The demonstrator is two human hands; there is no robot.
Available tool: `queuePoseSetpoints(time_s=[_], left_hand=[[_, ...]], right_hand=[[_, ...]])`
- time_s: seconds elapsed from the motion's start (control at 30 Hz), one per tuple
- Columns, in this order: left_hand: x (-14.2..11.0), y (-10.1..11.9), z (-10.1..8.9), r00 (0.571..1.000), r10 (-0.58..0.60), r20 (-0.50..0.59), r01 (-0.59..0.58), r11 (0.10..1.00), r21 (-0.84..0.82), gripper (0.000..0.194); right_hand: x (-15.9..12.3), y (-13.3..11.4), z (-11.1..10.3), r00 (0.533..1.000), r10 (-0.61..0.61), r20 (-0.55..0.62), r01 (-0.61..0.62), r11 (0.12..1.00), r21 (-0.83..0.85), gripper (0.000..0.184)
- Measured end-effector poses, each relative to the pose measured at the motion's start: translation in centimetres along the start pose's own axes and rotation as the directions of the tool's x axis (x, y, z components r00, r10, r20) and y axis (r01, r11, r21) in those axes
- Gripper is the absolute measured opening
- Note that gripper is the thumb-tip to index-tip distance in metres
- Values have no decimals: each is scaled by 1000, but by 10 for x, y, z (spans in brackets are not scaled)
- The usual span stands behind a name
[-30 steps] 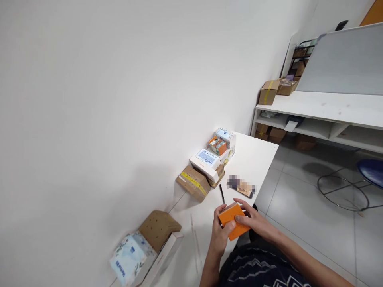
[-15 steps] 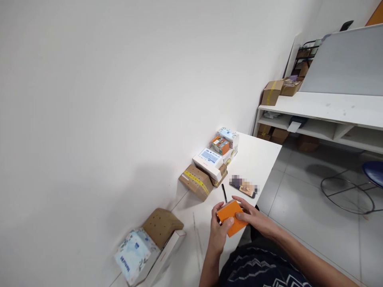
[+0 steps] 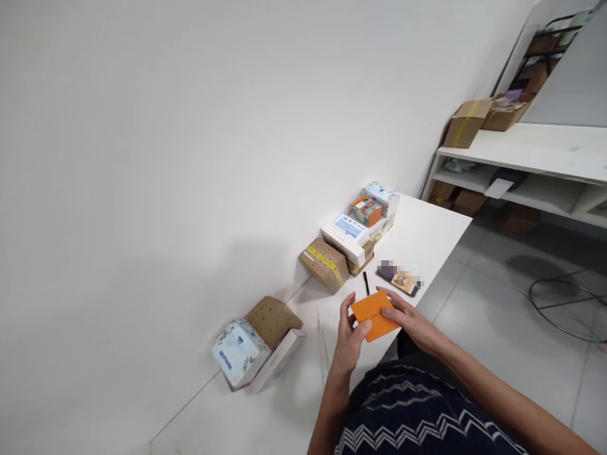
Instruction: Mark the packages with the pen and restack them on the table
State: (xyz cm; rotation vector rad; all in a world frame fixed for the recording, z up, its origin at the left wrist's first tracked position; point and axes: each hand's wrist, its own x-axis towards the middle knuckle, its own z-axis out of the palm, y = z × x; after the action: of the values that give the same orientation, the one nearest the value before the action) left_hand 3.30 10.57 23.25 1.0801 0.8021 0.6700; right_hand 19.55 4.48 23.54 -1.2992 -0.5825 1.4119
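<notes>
An orange box (image 3: 376, 316) is held up between both hands above the near edge of the white table. My left hand (image 3: 351, 335) grips its left side, the thumb lying on the orange face. From the right, my right hand (image 3: 411, 321) holds it, with the thumb on the face and the fingers behind. Faint lettering shows on that face; its underside is hidden. Just beyond the box lies a black pen (image 3: 365, 283). A phone (image 3: 397, 279) with a partly blurred surface lies to the right of the pen.
Along the wall stand a taped brown carton (image 3: 324, 265), a white box (image 3: 348, 237) and a small orange box (image 3: 367, 210). Nearer left are a light-blue box (image 3: 240, 354) and a brown carton (image 3: 274, 321). A white shelf unit (image 3: 531, 155) and a stool's metal ring (image 3: 545, 309) are at the right.
The orange box has tilted so its face shows flatter and its side edge no longer shows. Both hands still hold it. The camera view has shifted, moving the table items slightly up and right.
</notes>
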Motion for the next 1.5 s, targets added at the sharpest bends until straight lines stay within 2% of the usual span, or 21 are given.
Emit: queuePoseSetpoints(time_s=[0.23, 0.43, 0.57, 0.77, 0.93, 1.1, 1.3, 1.5], left_hand=[[-8, -1, -11, 995, 38, -89, -46, 995, -88, 62], [-11, 5, -13, 987, 72, -143, -85, 993, -88, 61], [-16, 8, -16, 982, 76, -173, -86, 995, -52, 61], [-24, 12, -19, 966, 83, -243, -71, 996, 56, 57], [-27, 15, -16, 963, 106, -247, -82, 991, 104, 57], [-24, 14, -8, 965, 77, -249, -55, 994, 95, 53], [-18, 14, -4, 977, 57, -203, -45, 997, 60, 50], [-19, 17, -6, 976, 72, -207, -60, 996, 62, 48]], right_hand=[[6, -1, 12, 1000, 14, 9, -15, 997, 80, 63], [12, -9, 17, 993, 31, 117, -45, 992, 116, 64], [13, -15, 19, 983, 63, 174, -81, 992, 97, 61], [19, -14, 22, 981, 66, 183, -76, 996, 47, 58], [19, -15, 20, 980, 63, 189, -65, 998, 6, 62], [20, -19, 14, 978, 59, 200, -40, 994, -98, 67], [23, -24, 6, 974, 29, 224, 5, 989, -149, 66], [21, -26, 4, 977, 22, 212, 16, 985, -173, 63]])
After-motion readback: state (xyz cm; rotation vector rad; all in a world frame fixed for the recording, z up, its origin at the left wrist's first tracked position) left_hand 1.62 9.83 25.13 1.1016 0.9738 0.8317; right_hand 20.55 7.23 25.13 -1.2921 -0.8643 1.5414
